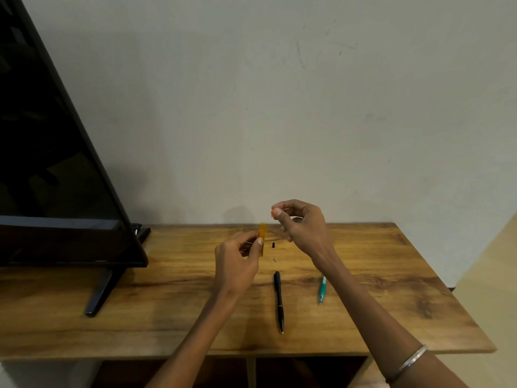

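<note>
While left hand (237,260) grips barrel (262,233) — orange piece (272,215) between right fingers (277,212).

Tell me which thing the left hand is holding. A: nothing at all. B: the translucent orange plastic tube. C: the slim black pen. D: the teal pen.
B: the left hand pinches the translucent orange plastic tube above the wooden table, where the slim black pen and the teal pen lie untouched; the right hand pinches a small orange piece.

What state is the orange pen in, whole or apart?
Apart: left hand holds the barrel, right hand pinches a small orange piece clear of it; two tiny parts lie on the table.
</note>
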